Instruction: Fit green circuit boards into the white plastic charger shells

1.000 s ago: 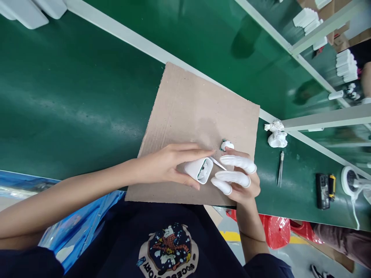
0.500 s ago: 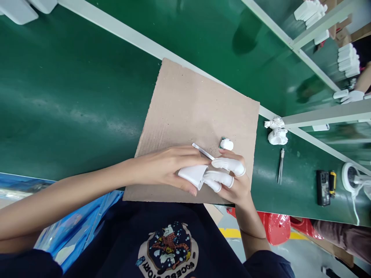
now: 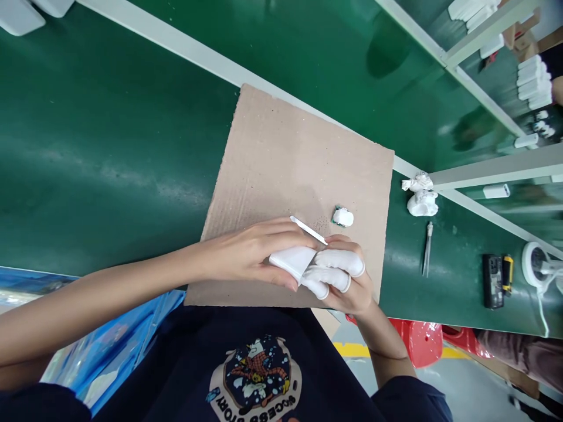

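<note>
My left hand (image 3: 259, 251) is closed around a white plastic housing (image 3: 290, 259), thumb on the near side and fingers on the far side. My right hand (image 3: 345, 274), with white finger covers on several fingers, is closed at the housing's right end. Its covered fingertips press against that end and hide it. A thin white strip (image 3: 308, 230) shows just beyond the fingers of both hands; whether either hand touches it cannot be told. Farther back, a small green circuit board with a white block on it (image 3: 342, 217) lies on the cardboard sheet (image 3: 303, 158).
Tweezers (image 3: 427, 249) and crumpled white bundles (image 3: 421, 196) lie on the green table (image 3: 132, 146) to the right. Beyond them are a black device (image 3: 492, 281), a yellow-handled tool (image 3: 507, 274) and a white round-headed stand (image 3: 533, 264). White frame bars (image 3: 501, 169) cross the right side.
My right hand has turned slightly and its covered fingers have come closer over the housing's end. The housing has tilted a little in my left hand. At far right, a co-worker's gloved hand has left view.
</note>
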{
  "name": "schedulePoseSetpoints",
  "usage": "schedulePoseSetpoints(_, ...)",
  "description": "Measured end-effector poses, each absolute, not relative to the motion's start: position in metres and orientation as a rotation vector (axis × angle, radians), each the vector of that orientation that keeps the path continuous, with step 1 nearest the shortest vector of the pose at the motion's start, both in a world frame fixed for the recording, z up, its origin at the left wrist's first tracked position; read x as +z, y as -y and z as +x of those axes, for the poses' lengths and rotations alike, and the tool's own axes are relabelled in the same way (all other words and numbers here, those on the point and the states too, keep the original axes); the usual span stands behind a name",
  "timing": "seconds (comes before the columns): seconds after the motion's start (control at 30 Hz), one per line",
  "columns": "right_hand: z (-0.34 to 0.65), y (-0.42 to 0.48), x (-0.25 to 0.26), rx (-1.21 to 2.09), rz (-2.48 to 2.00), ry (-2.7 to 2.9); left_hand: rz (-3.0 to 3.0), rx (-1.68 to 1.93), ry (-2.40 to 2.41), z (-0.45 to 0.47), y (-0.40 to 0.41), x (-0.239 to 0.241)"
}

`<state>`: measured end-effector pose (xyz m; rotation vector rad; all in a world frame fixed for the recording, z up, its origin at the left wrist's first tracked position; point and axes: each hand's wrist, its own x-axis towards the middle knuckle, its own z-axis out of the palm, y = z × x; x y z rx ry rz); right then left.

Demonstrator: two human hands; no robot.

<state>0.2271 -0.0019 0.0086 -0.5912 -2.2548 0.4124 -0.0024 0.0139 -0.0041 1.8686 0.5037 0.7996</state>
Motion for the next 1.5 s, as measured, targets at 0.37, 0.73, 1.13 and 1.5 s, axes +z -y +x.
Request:
schedulePoseSetpoints(0.37, 0.238, 0.009, 0.017, 0.03, -0.58, 2.363, 1.684, 0.783, -0.491, -0.002, -0.012, -0.001)
schedulePoseSetpoints(0.73, 0.23, 0.01, 0.011, 0.048, -0.617, 2.296, 1.672, 0.791, -0.505, 0.001, -0.012, -0.003)
schedulePoseSetpoints(1.13, 0.22, 0.011, 0.008, 0.198, -0.598, 2.219, 1.669, 0.747, -0.445, -0.002, -0.009, 0.0)
schedulePoseSetpoints(1.5, 0.221, 0.015, 0.007, 0.376, -0.629, 2.176, 1.674, 0.798, -0.379, 0.001, -0.009, 0.0)
